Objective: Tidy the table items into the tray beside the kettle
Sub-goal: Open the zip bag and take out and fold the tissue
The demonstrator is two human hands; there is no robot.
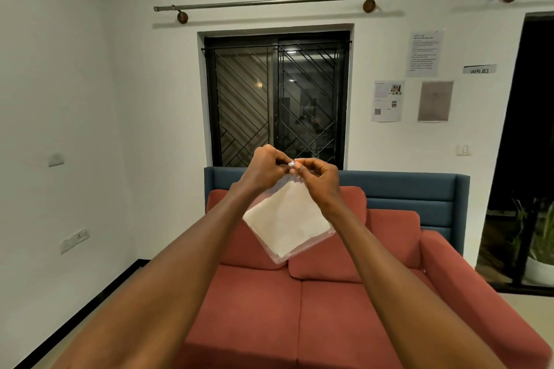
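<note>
My left hand (265, 166) and right hand (317, 177) both pinch the top corner of one clear plastic packet of white folded napkins (287, 219), hanging above the red two-seat sofa (299, 308).

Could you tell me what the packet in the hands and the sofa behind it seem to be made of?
The packet looks like a clear, glossy plastic sleeve: its edges shine and a folded white sheet inside, likely paper or tissue, shows through. The sofa seems covered in matte woven fabric, red cushions against a blue back, without any sheen.
</note>
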